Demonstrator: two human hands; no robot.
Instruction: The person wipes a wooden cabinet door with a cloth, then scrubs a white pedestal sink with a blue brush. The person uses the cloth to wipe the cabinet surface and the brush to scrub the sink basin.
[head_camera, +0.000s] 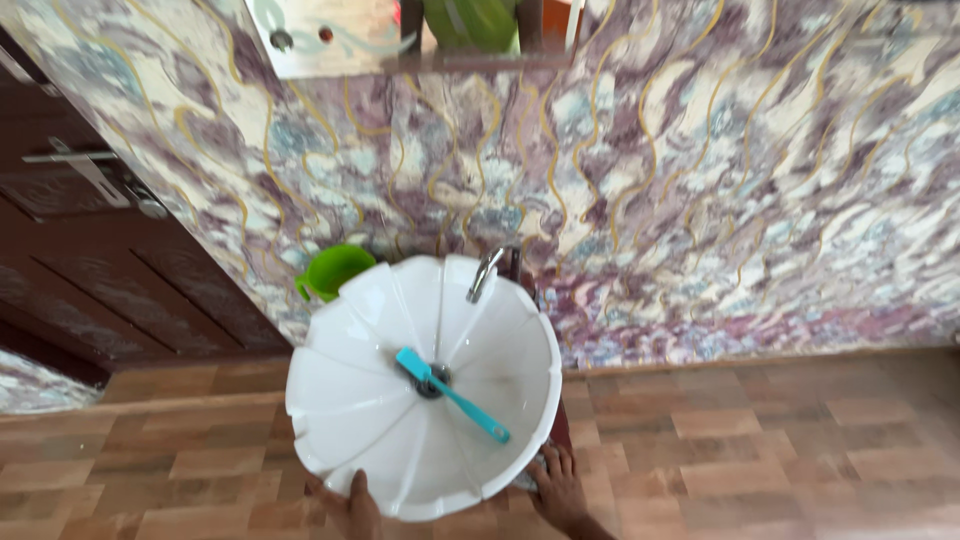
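Both hands at the near rim of a white scalloped ceramic basin.

The left hand and right hand touched the rim, grips spread; a teal plastic brush lay across the basin's drain, apart from them.

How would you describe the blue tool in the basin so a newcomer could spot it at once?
Against the marbled wall stands a white fluted basin. The teal brush lies slanted in its bowl, head over the drain. It is the only blue thing; the green mug sits behind the rim.
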